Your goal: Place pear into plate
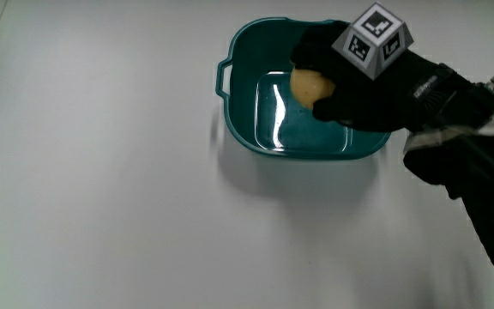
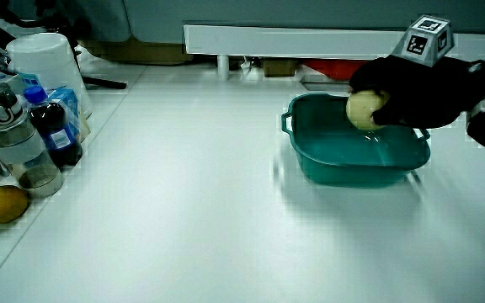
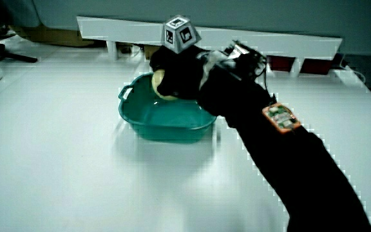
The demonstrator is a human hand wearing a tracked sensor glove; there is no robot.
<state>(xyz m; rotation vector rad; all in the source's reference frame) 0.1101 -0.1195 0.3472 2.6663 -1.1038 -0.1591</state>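
One pear (image 1: 309,87) is held in the gloved hand (image 1: 360,86), the fingers (image 1: 314,53) curled and clamped around it; the yellow fruit is seen between the fingers and the palm in the main view, and in both side views (image 2: 363,109) (image 3: 160,82) it shows at the fingertips; the hand (image 2: 402,91) is held over the teal plate (image 1: 243,60), a deep dish with a small handle (image 1: 223,77) on its rim; the pear is placed above the inside of the dish, just under the fingers, and whether it touches the dish floor cannot be told; the patterned cube (image 1: 372,41) is carried on the back of the hand, above the fingers; the forearm (image 3: 282,148) is stretched from the hand toward the person across the white table (image 1: 101,189); in a side view the plate (image 2: 343,164) is seen below the fingers, well apart from several things grouped at the table's edge: a white cup (image 2: 47,63), a dark bottle (image 2: 53,126), a jar (image 2: 11,139) and a lemon (image 2: 2,204); in a side view the hand (image 3: 179,74) is seen over the part of the plate (image 3: 153,125) farther from the person.
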